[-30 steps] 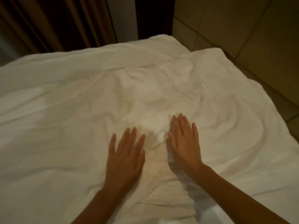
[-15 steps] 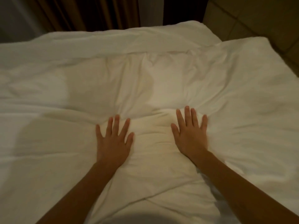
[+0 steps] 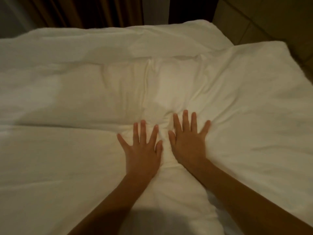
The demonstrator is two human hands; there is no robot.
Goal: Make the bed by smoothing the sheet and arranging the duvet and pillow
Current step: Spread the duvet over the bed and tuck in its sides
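Far beyond the left hand (image 3: pixel 142 153), brown curtains (image 3: pixel 76 12) hang in vertical folds, with a pale grey strip (image 3: pixel 10 16) on their outer side. Straight ahead of the right hand (image 3: pixel 188 141), well past it, a pale band of wall (image 3: pixel 155 9) stands beside a dark gap (image 3: pixel 189 9). Further to the right of that hand lie large beige tiles (image 3: pixel 264 19) with dark joints, and the room's light is dim, warm and yellowish.
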